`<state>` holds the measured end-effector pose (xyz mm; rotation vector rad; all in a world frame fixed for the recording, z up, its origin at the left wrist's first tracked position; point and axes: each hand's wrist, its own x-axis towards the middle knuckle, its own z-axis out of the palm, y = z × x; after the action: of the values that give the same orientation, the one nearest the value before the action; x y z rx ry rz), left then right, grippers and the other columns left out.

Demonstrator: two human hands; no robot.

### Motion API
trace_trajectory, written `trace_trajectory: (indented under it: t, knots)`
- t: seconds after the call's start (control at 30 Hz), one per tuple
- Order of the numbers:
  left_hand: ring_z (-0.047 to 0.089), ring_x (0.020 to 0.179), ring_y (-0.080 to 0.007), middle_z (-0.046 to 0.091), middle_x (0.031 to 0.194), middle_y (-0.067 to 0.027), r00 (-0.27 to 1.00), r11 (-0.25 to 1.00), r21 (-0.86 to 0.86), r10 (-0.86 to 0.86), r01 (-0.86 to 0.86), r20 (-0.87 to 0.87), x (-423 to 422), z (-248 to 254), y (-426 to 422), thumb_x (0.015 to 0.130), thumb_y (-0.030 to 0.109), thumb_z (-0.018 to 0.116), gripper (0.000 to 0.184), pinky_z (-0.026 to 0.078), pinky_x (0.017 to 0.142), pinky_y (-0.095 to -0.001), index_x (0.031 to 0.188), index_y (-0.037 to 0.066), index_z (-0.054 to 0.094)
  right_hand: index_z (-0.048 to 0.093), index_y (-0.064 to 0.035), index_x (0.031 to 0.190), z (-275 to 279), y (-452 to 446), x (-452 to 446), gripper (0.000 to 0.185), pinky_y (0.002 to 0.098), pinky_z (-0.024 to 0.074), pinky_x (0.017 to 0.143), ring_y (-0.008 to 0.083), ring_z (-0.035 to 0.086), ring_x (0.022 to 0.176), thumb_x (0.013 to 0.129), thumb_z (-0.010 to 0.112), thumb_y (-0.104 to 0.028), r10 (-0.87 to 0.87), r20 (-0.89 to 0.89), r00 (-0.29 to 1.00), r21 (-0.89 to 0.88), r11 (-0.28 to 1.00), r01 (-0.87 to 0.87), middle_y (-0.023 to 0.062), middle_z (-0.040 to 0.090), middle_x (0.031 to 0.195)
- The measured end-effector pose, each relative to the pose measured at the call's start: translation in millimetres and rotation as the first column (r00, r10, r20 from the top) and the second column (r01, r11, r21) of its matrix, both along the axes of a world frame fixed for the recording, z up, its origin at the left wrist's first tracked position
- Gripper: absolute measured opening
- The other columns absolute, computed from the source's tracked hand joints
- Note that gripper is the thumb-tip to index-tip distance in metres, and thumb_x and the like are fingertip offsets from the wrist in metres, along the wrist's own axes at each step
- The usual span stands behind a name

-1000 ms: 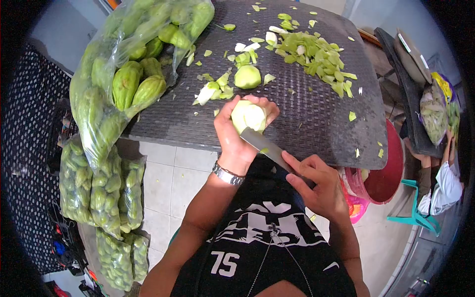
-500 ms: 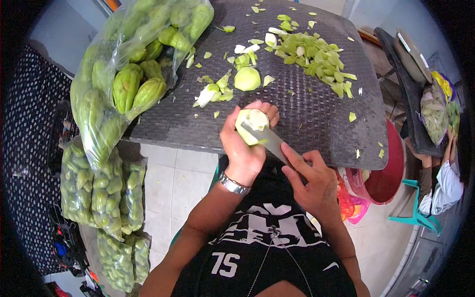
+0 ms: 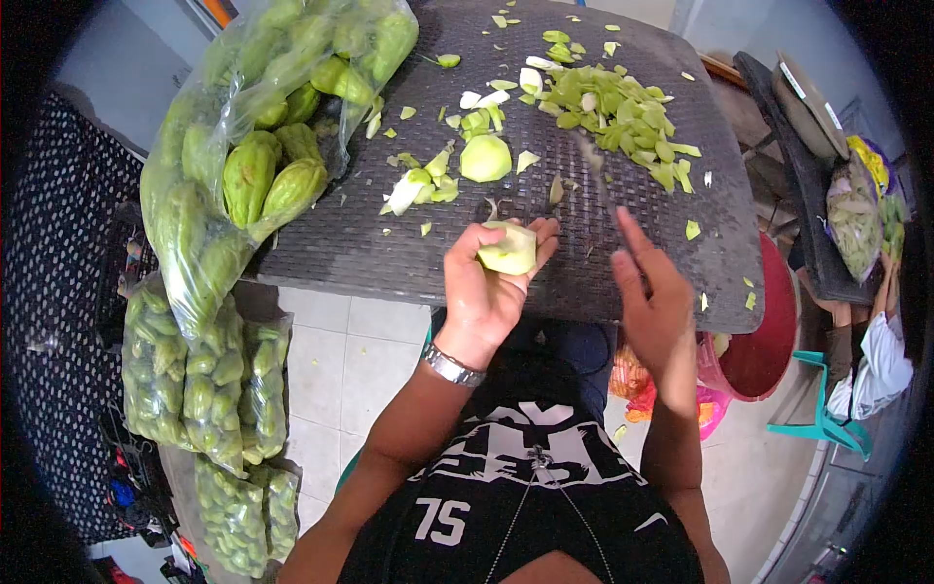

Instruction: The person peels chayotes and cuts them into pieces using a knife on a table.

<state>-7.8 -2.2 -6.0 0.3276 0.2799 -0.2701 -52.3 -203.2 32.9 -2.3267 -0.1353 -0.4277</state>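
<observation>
My left hand is closed around a pale, peeled chayote with a cut face, just above the near edge of the dark woven table. To its right, my right hand grips a knife. The blade is smeared by motion and points away from me, apart from the chayote; the handle is hidden in my fingers. Beyond my left hand lies another peeled chayote among cut scraps. A heap of green slivers spreads farther back on the right.
A large clear bag of whole chayotes covers the table's left side. Smaller filled bags lie below it. On the right are a red tub, a teal stool, and another person's white sleeve beside a second table.
The knife has left the chayote; my right hand has swung up and to the right with it. The chayote has tilted in my left hand, which has shifted slightly right and toward me.
</observation>
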Motion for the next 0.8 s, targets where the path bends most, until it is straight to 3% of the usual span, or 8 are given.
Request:
trace_trajectory:
  t: [0.03,0.13,0.3,0.37,0.43,0.57,0.7,0.8]
  knots:
    - [0.055,0.129,-0.0528,0.059,0.121,-0.0383,1.000,1.000,-0.014,0.012,-0.012,-0.001,1.7,-2.1,3.1,0.084,0.007,0.052,0.034,0.048,0.112,-0.0576,0.110,-0.015,0.053,0.059,-0.0095,0.145,-3.9,-9.4,7.6,0.042,0.0399,0.0556,0.075,0.0325,0.072,0.084,0.104,0.059,-0.020,0.015,0.077,0.997,-0.065,0.998,-0.009,0.0221,0.072,0.098]
    - [0.055,0.128,-0.0538,0.059,0.121,-0.0385,1.000,0.998,-0.065,0.001,0.000,0.012,5.8,-2.3,10.2,0.083,0.006,0.052,0.036,0.047,0.113,-0.0601,0.111,-0.017,0.052,0.058,-0.0084,0.145,8.8,-17.8,1.6,0.042,0.0396,0.0556,0.072,0.0318,0.073,0.076,0.105,0.057,-0.022,-0.122,-0.326,0.938,0.094,0.983,0.161,0.0201,0.073,0.090]
    - [0.074,0.096,-0.0356,0.071,0.102,-0.0218,0.993,0.978,0.193,-0.091,0.074,0.081,14.5,23.2,13.5,0.082,0.005,0.056,0.044,0.066,0.079,-0.0488,0.124,-0.006,0.057,0.055,-0.0046,0.145,-2.6,-21.9,-10.0,0.053,0.0430,0.0562,0.073,0.0361,0.072,0.080,0.097,0.069,-0.020,-0.099,-0.168,0.981,-0.071,0.994,0.088,0.0215,0.071,0.093]
    - [0.074,0.089,-0.0326,0.071,0.100,-0.0217,0.874,0.881,0.374,-0.402,0.289,0.271,20.6,40.0,15.9,0.079,0.003,0.058,0.052,0.066,0.073,-0.0444,0.131,-0.005,0.056,0.052,-0.0047,0.147,-6.2,-20.6,-15.2,0.063,0.0452,0.0564,0.075,0.0397,0.072,0.084,0.091,0.076,-0.018,-0.064,0.067,0.996,-0.246,0.966,0.078,0.0233,0.070,0.099]
    - [0.073,0.079,-0.0252,0.071,0.095,-0.0166,0.678,0.660,0.662,-0.669,0.355,0.303,15.7,58.9,10.2,0.073,0.001,0.061,0.074,0.064,0.065,-0.0377,0.146,0.001,0.051,0.051,-0.0054,0.149,2.5,-19.1,-20.2,0.073,0.0441,0.0567,0.079,0.0399,0.071,0.092,0.084,0.081,-0.016,-0.125,-0.026,0.992,-0.232,0.966,0.115,0.0259,0.070,0.107]
    - [0.068,0.101,-0.0138,0.070,0.104,-0.0057,0.355,0.345,0.909,-0.901,0.233,0.250,13.4,38.5,-2.5,0.072,-0.002,0.064,0.091,0.057,0.087,-0.0263,0.159,0.006,0.039,0.046,-0.0056,0.153,10.0,-25.0,-25.9,0.084,0.0449,0.0571,0.081,0.0391,0.071,0.097,0.079,0.085,-0.014,-0.139,-0.037,0.990,-0.209,0.969,0.129,0.0262,0.070,0.110]
    - [0.072,0.089,-0.0245,0.070,0.107,-0.0159,0.844,0.778,0.600,-0.439,0.186,0.308,23.6,17.9,3.8,0.080,-0.007,0.060,0.092,0.062,0.078,-0.0397,0.164,0.009,0.026,0.047,-0.0053,0.152,13.5,-27.6,-32.8,0.085,0.0446,0.0571,0.079,0.0388,0.072,0.093,0.077,0.087,-0.013,-0.161,-0.030,0.986,-0.238,0.960,0.150,0.0258,0.070,0.108]
    - [0.071,0.077,-0.0295,0.069,0.099,-0.0192,0.924,0.853,0.519,-0.239,0.053,0.298,38.7,34.4,13.4,0.086,-0.001,0.057,0.069,0.064,0.070,-0.0428,0.153,-0.001,0.036,0.047,-0.0052,0.152,10.8,-31.7,-32.7,0.085,0.0435,0.0570,0.077,0.0380,0.072,0.090,0.077,0.087,-0.013,-0.158,-0.010,0.987,-0.236,0.960,0.151,0.0249,0.070,0.103]
